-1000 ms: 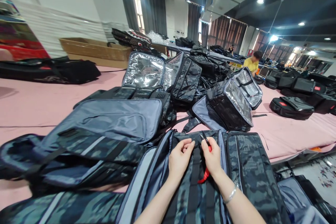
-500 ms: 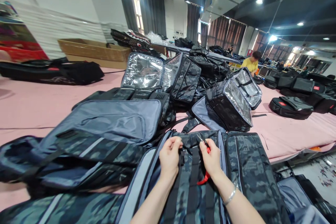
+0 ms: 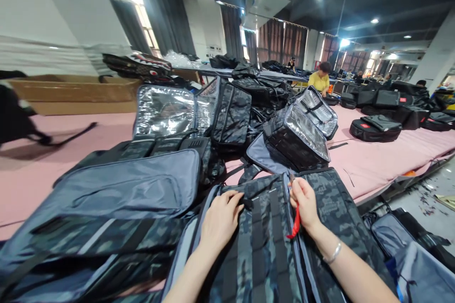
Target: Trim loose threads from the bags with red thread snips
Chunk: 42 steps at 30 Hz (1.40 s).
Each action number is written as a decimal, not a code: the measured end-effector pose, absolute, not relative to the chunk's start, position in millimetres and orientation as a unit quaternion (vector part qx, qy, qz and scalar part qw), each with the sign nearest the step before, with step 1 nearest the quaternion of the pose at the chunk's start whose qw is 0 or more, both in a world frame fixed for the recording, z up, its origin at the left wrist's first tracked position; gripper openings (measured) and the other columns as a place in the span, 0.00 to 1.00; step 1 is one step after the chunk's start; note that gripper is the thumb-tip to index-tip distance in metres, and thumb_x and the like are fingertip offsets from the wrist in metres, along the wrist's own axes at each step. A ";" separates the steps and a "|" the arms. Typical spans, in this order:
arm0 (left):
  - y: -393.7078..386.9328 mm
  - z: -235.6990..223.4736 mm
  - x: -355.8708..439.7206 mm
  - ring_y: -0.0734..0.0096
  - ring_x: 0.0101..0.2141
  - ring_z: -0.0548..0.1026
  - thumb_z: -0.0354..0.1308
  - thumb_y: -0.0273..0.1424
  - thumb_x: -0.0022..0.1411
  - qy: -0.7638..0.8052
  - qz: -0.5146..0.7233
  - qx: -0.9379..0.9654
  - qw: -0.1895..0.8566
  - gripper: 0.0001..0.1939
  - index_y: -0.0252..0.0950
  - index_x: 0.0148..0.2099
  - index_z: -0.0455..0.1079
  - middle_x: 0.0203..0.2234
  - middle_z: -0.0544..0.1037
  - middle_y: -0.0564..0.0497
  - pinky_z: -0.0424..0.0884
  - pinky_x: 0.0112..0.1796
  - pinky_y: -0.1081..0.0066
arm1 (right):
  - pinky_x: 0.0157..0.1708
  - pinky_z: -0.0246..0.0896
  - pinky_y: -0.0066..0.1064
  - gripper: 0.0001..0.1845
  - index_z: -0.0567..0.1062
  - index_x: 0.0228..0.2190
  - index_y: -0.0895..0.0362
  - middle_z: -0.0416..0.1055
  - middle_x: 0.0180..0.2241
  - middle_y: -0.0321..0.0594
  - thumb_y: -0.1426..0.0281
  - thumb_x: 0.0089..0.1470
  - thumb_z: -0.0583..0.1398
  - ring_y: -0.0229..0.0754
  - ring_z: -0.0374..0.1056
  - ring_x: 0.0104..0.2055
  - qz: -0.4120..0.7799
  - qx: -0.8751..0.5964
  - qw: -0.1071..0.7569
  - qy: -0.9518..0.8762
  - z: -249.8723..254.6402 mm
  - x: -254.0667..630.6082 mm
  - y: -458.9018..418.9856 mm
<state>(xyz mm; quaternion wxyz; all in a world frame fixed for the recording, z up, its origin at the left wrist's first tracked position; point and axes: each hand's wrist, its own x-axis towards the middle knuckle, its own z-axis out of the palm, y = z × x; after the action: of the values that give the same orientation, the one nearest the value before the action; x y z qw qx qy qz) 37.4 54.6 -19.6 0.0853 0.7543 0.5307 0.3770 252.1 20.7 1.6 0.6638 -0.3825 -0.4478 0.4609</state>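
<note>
A camouflage backpack (image 3: 245, 251) with dark webbing straps lies opened in front of me. My left hand (image 3: 221, 218) rests on its left upper part, fingers bent and apart, the tips beside a small black strap piece (image 3: 246, 201). My right hand (image 3: 305, 201) is closed around red-handled thread snips (image 3: 295, 225) at the grey-edged zipper seam on the bag's right. The red handle hangs below the fist; the blades are mostly hidden. To the right of that seam lies a camouflage panel (image 3: 334, 199).
Another opened bag with grey lining (image 3: 142, 189) lies left. Silver-lined bags (image 3: 165, 111) stand behind on the pink-covered table (image 3: 369, 165). A cardboard box (image 3: 74, 97) sits far left. A person in yellow (image 3: 319, 80) works farther back. More bags (image 3: 401, 236) lie low at right.
The view has turned right. My left hand has gone from a raised pinch to lying on the bag. My right hand has moved with the snips to the right seam.
</note>
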 end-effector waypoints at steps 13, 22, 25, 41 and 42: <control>70.9 7.3 56.4 0.57 0.29 0.73 0.46 0.43 0.57 0.627 0.277 0.728 0.018 0.18 0.38 0.33 0.70 0.31 0.75 0.43 0.63 0.24 0.67 | 0.16 0.35 0.25 0.24 0.69 0.31 0.58 0.51 0.19 0.29 0.48 0.50 0.55 0.30 0.42 0.17 0.379 -0.546 0.650 -0.369 -64.0 381.2 -106.4; 43.5 -18.9 124.7 0.66 0.34 0.73 0.47 0.34 0.58 0.435 0.291 0.850 0.052 0.12 0.41 0.40 0.70 0.34 0.75 0.49 0.67 0.34 0.72 | 0.16 0.33 0.25 0.25 0.70 0.33 0.58 0.52 0.20 0.30 0.48 0.50 0.55 0.29 0.42 0.17 0.387 -0.566 0.655 -0.316 -88.7 392.0 -154.6; 40.6 -25.2 140.3 0.63 0.31 0.72 0.46 0.33 0.58 0.435 0.290 0.849 0.083 0.11 0.38 0.33 0.69 0.29 0.73 0.47 0.66 0.33 0.69 | 0.16 0.33 0.24 0.24 0.70 0.33 0.58 0.50 0.19 0.29 0.48 0.52 0.54 0.29 0.40 0.17 0.400 -0.559 0.649 -0.327 -89.9 383.7 -158.4; -86.9 3.8 58.9 0.69 0.21 0.66 0.54 0.47 0.53 0.423 0.431 0.634 0.484 0.16 0.40 0.24 0.66 0.17 0.66 0.52 0.65 0.23 0.69 | 0.27 0.54 0.27 0.10 0.75 0.26 0.54 0.72 0.23 0.36 0.60 0.46 0.61 0.40 0.65 0.25 0.242 -0.668 0.375 -0.595 -41.1 301.1 -135.6; -95.7 0.5 49.9 0.68 0.20 0.66 0.55 0.47 0.52 0.439 0.450 0.613 0.478 0.15 0.41 0.24 0.66 0.17 0.67 0.52 0.65 0.22 0.68 | 0.26 0.52 0.27 0.10 0.76 0.26 0.53 0.72 0.22 0.36 0.60 0.45 0.62 0.40 0.65 0.25 0.209 -0.679 0.349 -0.611 -41.8 294.2 -131.9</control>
<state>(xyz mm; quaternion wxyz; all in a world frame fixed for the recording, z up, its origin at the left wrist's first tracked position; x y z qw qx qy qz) 49.9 -95.7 0.5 0.4784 0.6130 0.4387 0.4504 294.2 -131.9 -41.8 0.3491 -0.6789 -0.6111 0.2092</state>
